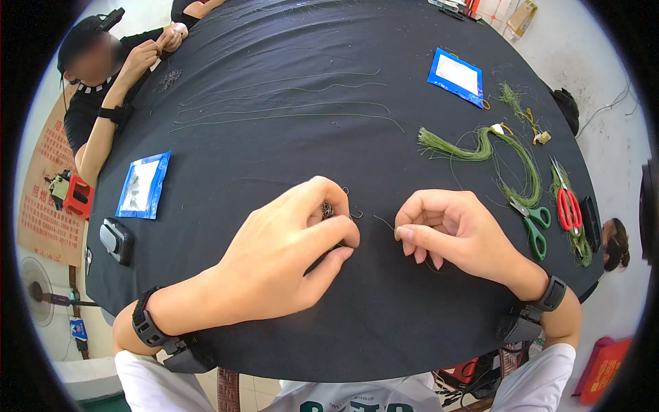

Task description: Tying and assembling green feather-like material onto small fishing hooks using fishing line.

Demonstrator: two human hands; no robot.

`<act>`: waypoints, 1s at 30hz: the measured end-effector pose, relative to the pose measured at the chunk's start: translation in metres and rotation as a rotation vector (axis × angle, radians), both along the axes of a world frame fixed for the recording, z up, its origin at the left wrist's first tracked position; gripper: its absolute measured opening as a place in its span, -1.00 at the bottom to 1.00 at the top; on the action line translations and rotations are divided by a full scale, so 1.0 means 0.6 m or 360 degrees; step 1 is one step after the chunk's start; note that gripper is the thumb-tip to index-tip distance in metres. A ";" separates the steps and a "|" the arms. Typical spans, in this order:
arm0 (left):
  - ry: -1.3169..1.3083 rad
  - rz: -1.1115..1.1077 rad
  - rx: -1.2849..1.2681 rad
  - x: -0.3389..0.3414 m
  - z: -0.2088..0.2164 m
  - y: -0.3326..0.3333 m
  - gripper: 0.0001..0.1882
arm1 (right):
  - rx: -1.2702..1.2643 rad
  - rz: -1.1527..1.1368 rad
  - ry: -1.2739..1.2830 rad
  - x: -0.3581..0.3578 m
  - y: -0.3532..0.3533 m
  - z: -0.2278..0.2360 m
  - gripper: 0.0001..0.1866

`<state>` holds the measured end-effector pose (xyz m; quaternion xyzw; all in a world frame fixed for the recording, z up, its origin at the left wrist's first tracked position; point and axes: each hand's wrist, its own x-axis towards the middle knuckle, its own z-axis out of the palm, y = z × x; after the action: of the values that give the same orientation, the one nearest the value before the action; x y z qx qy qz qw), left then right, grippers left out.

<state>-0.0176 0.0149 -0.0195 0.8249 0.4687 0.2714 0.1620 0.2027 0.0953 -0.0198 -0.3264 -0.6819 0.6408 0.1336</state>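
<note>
My left hand (288,250) is over a small pile of dark, fishhook-like metal pieces (327,210) near the middle of the table. Its fingers are curled, with thumb and forefinger close together; whatever lies between them is too small to make out. To the right, my right hand (449,230) pinches a thin strand of fishing line (384,222) between thumb and forefinger. A short end of this line sticks out to the left, toward the pile. Several long strands of line (295,117) lie stretched side by side farther back.
A black cloth (274,350) covers the table. At right lie a green line bundle (470,152), green-handled scissors (537,230), red-handled scissors (568,206) and a blue packet (456,77). Another blue packet (144,185) and a black-and-grey device (117,240) are at left. A co-worker (103,82) sits at far left.
</note>
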 end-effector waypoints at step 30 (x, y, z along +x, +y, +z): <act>-0.1091 0.0016 -0.0813 0.009 -0.009 0.000 -0.96 | -0.0513 0.0083 0.0458 -0.016 -0.027 -0.001 -0.79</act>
<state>-0.0119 0.0149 -0.0249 0.6180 0.4438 0.4058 0.5063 0.1931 0.0791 -0.0204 -0.2310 -0.5526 0.7848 0.1591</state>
